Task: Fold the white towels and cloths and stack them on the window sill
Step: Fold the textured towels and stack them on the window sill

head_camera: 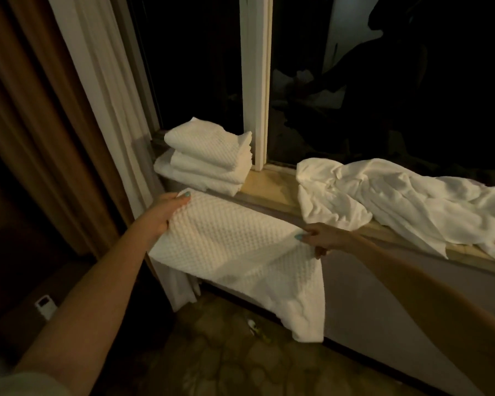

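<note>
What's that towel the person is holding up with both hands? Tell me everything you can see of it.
The held towel is white, soft-looking cloth with a waffle weave. It is spread wide, with a diagonal fold line, and its lower right corner hangs toward the floor. The left hand grips its upper left corner, thumb on top; the right hand pinches its upper right edge. It hangs in front of the window sill, below the stack of folded towels.

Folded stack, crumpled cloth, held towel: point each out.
folded stack (209,142), head view, top towel's waffle face.
crumpled cloth (397,201), head view, its creased middle.
held towel (235,244), head view, its flat middle.
</note>
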Demonstrator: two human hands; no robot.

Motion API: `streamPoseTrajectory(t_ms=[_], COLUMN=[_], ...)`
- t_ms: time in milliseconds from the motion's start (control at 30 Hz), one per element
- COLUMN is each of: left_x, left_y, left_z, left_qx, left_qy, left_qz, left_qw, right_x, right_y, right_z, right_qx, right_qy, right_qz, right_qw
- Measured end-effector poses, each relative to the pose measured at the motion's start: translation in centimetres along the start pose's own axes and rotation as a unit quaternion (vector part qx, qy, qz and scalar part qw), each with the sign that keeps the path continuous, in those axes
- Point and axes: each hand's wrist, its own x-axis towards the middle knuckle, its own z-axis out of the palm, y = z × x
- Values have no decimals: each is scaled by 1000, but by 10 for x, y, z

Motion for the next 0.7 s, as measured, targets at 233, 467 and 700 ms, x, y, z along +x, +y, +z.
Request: streamPoseTrajectory(t_ms=[233,467,700], left_x=[-10,-31,-25], left_y=[-97,-129,-129], left_z=[-7,56,105], left_qx=[18,141,348], left_qy=[6,-171,-277], left_qz=[-114,-121,-4], left_qw=[993,968,895], right_x=[-4,-2,-19], right_y=[-8,-22,-54], right_z=[5,-18,-52], right_qx=[19,-49,-222], right_qy=[32,66,82], right_qz=[-37,-77,-181], right_qw=[999,994,955])
